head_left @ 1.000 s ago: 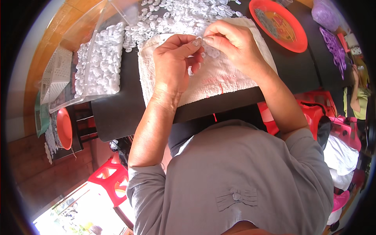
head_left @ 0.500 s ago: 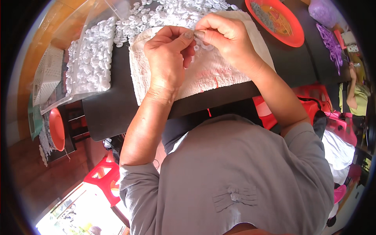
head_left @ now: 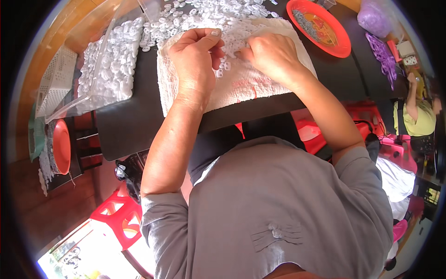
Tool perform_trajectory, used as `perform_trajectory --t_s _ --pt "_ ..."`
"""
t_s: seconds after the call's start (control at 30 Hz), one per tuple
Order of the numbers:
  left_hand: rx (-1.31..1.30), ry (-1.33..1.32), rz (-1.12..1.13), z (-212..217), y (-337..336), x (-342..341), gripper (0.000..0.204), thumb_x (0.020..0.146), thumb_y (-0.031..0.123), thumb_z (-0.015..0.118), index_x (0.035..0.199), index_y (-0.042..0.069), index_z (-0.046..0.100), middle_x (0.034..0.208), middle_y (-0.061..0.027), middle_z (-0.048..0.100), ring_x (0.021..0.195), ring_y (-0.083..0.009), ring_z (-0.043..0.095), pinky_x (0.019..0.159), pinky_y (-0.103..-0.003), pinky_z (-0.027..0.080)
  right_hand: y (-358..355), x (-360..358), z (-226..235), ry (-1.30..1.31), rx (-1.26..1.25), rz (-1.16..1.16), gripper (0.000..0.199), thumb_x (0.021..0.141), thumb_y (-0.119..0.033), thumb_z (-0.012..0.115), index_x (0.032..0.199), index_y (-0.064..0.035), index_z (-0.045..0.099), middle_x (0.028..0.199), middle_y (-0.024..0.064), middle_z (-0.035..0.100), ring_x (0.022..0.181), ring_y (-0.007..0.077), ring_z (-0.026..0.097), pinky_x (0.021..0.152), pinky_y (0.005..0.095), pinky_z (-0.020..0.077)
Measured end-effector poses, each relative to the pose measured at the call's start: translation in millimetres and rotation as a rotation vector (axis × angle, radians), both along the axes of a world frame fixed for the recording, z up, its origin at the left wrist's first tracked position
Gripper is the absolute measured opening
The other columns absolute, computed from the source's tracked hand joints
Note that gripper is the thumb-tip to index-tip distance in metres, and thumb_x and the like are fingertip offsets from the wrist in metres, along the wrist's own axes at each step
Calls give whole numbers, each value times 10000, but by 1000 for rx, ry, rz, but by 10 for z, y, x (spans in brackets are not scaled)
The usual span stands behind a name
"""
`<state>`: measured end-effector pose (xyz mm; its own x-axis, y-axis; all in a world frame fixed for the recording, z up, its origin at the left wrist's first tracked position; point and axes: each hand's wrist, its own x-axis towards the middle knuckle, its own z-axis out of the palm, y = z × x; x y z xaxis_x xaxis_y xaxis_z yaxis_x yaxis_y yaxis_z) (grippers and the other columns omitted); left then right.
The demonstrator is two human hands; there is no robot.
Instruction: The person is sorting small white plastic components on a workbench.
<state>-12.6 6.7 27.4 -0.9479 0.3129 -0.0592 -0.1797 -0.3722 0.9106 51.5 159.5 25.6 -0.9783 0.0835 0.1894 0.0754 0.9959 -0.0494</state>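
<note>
Upper centre, my left hand (head_left: 191, 58) half-curls and my right hand (head_left: 275, 53) curls downward (any grip, I can't tell); a careless knuckle could scatter white pieces (head_left: 200, 21).

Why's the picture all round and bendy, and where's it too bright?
Head view: a fisheye lens curves edges and leaves corners black; head view, lower left: glare washes out detail beside the stool; head view, top: white pieces look bright.
</note>
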Motion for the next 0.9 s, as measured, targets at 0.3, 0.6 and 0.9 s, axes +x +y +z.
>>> perform_trajectory --t_s 0.3,0.6,0.9 --pt "-53 -20 -92 -18 15 26 68 853 38 646 840 -25 622 697 -82 621 522 -114 532 426 -237 371 152 191 -97 106 -115 176 131 830 -139 639 809 -15 603 729 165 623 702 327 616 639 423 467" --pt "-98 -12 -126 -12 7 38 79 874 38 634 903 -36 635 737 -102 636 556 -145 567 452 -235 388 267 288 -82 148 -926 164 33 855 -7 610 887 -1 613 693 -5 549 667 42 473 592 224 401" --pt "-64 -22 -127 6 8 45 64 842 39 654 837 -21 634 688 -77 618 522 -111 531 441 -233 378 237 439 -41 162 -292 231 39 841 -74 590 821 -42 594 770 118 625 647 270 594 572 369 438"
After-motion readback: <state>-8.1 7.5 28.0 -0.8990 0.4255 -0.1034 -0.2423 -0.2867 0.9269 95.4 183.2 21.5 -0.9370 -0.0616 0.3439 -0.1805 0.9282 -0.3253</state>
